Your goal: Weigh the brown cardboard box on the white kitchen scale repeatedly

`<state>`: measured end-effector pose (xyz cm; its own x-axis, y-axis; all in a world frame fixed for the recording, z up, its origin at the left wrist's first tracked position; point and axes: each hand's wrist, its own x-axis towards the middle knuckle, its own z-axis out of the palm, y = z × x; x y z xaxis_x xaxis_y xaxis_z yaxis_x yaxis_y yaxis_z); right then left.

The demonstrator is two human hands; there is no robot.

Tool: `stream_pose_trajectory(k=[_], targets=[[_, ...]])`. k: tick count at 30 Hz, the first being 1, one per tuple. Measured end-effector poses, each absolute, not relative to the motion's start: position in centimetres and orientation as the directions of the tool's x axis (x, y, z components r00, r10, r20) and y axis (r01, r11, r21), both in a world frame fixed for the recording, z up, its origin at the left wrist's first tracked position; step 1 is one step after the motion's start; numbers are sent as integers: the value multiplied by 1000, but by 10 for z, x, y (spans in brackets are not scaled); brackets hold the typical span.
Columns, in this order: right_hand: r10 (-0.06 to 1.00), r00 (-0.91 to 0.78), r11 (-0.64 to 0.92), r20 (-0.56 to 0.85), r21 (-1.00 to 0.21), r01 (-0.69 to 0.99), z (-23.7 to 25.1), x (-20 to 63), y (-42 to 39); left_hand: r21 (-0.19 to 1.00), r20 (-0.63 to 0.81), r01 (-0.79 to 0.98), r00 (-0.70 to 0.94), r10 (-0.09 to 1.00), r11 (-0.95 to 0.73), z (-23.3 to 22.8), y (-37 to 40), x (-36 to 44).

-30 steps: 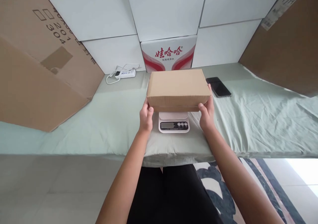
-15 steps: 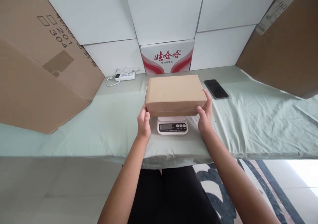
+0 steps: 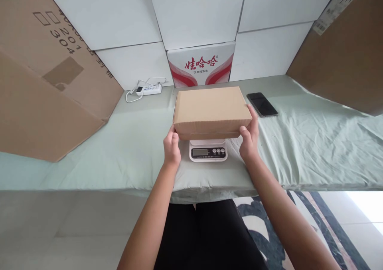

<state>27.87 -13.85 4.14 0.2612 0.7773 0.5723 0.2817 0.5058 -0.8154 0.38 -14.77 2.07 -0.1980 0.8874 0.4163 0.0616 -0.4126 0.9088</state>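
In the middle of the table (image 3: 299, 150), which is covered with a pale green cloth, a closed brown cardboard box (image 3: 212, 110) lies flat over a small white kitchen scale (image 3: 208, 150), whose display and buttons show just below the box's near edge. The left hand (image 3: 172, 148) grips the box's left end and the right hand (image 3: 249, 138) grips its right end, fingers closed against the sides. Behind the box stands a white carton with red print (image 3: 201, 64); a black phone (image 3: 262, 104) lies to the right and a white power strip (image 3: 148, 89) to the left, with large brown cartons (image 3: 44, 94) at both sides.
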Motion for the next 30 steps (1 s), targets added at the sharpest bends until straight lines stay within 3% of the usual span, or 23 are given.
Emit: stream_pose_trajectory(k=[9,16,21,30], targets=[[706,156,620,690,-710,333,68,285,-72,876,472,-10,-189,861,-483,54,-88,-7],[797,196,536,571,-819,204,42,279,-2,912,370,-107,-207,906,-397,32,-9,5],[824,183,511,537,-842,172,21,282,9,928,332,-105,-202,921,-358,7,0,8],[858,159,471,488,-872,133,16,284,12,935,300,-126,-217,929,-331,4,4,9]])
